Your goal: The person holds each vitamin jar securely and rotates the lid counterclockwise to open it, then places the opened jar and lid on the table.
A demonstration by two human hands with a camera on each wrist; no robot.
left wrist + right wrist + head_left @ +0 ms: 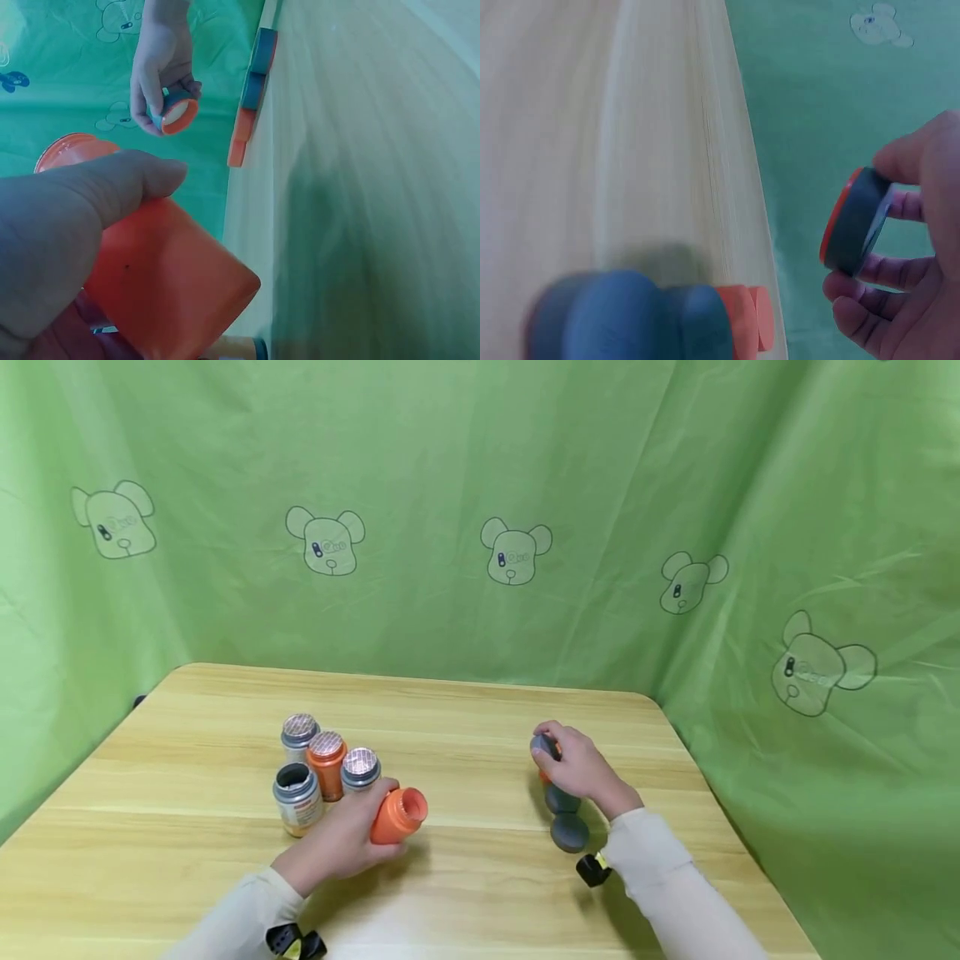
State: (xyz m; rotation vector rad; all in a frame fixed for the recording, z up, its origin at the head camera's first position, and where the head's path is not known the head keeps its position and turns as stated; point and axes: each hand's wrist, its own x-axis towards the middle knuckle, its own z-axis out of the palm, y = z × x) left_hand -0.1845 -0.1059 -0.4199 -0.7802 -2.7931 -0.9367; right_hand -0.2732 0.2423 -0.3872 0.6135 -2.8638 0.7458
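Observation:
My left hand (347,837) grips an orange bottle (390,820) around its body, tilted above the table with its uncapped mouth facing right. In the left wrist view, my thumb lies across the bottle. Over at the right, my right hand (587,770) pinches a dark grey lid (853,222) with an orange rim between thumb and fingers, held above the table. Below it, a row of dark grey lids (570,832) and orange lids (241,127) lies on the table. Just left of my left hand stands an open white bottle (298,806) with a dark neck.
Behind my left hand stand a foil-sealed orange bottle (327,768) and two foil-sealed white bottles with dark necks, one at the back (298,735) and one nearer (362,768). A green curtain (420,568) hangs behind the wooden table (480,893) and along its sides.

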